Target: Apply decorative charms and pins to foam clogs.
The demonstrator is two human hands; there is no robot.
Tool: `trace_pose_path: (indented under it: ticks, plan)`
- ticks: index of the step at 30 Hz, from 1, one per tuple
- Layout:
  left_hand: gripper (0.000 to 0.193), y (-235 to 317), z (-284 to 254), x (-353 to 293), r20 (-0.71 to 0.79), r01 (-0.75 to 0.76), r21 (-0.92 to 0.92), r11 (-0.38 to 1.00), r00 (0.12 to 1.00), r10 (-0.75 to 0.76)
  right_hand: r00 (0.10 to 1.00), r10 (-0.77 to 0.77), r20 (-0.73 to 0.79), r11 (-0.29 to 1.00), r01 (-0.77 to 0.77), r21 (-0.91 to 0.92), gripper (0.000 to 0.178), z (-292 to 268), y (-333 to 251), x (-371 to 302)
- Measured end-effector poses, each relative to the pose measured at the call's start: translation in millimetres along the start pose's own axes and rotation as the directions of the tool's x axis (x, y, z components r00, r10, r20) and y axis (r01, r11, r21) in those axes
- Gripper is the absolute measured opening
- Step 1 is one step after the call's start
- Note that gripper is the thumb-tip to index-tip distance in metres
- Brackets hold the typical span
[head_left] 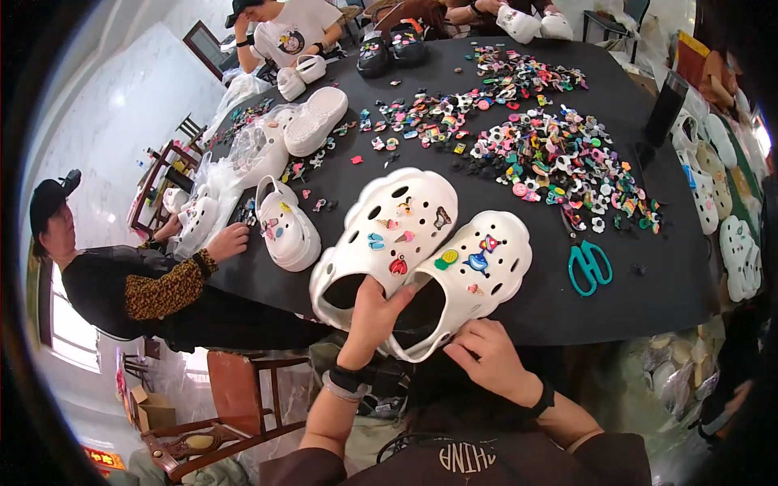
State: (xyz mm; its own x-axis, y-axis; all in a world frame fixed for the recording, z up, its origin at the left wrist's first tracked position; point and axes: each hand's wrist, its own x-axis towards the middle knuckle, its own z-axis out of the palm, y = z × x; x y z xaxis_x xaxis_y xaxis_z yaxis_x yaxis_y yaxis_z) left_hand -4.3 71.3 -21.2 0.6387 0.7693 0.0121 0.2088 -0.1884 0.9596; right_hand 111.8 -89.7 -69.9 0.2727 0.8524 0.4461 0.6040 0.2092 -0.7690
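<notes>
White clogs (417, 251), one pair, charm-studded: held over the black table's (648, 300) near edge. My left hand (375, 320): thumb and fingers pinching the adjoining rims. My right hand (493, 359): fingers curled together by the right clog's (509, 271) heel; contact, I cannot tell.

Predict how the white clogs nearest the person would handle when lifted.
The white clogs are probably light for their size, being hollow and pierced with holes. Their walls look undented by the left hand, so they seem fairly stiff.
</notes>
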Motion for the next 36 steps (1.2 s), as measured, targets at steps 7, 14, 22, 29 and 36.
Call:
trace_pose_path:
  ticks: [7,14,22,29,36]
  plan:
    - [0.045,-14,-5,-13,-0.032,0.043,-0.184,0.982,0.998,-0.05,0.857,0.487,0.171,0.822,-0.515,0.243,0.026,-13,-7,-1]
    - [0.04,-14,-4,-26,-0.08,-0.032,-0.235,0.971,0.997,0.013,0.973,0.218,-0.079,0.969,-0.207,0.134,0.01,-34,-38,28]
    - [0.029,-15,-6,-47,-0.154,-0.072,0.017,0.997,0.985,0.074,0.956,-0.244,-0.165,0.956,0.209,-0.205,0.031,-22,-47,103]
    - [0.041,-7,34,-67,-0.158,-0.334,-0.03,0.942,0.932,0.326,0.841,-0.469,-0.269,0.835,0.323,-0.446,0.041,-45,-50,62]
    - [0.025,-19,35,-78,-0.143,-0.306,-0.085,0.948,0.946,0.292,0.819,-0.434,-0.375,0.876,0.286,-0.388,0.035,-43,-53,37]
